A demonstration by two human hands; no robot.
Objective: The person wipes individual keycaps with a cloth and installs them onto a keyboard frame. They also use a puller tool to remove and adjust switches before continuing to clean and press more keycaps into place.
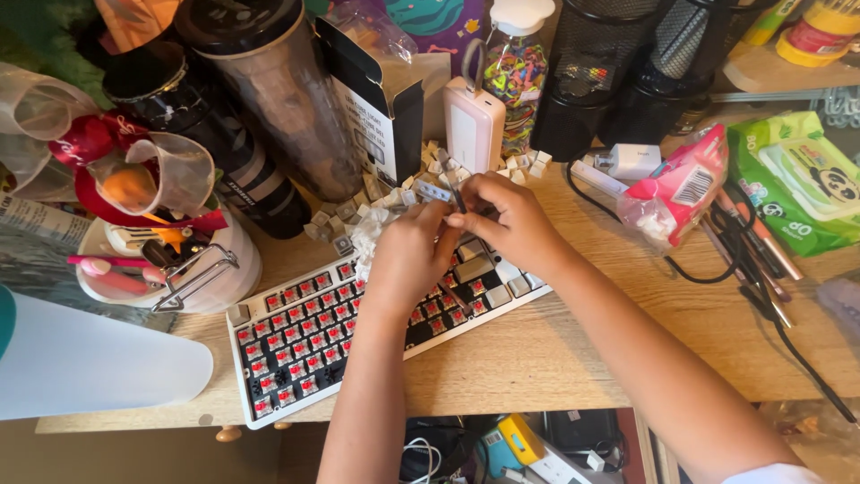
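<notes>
The 2 hands meet above the upper right part of the keyboard (296, 345) on the wooden desk (537, 358). Right hand (506, 220) pinches a thin tool (451, 184) between fingertips. Left hand (412, 251) fingers are curled together against white tissue (367, 235); its grip cannot be determined.

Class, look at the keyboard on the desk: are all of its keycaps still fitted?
No: most of the keyboard shows bare red switches, and loose keycaps lie piled behind it.
</notes>
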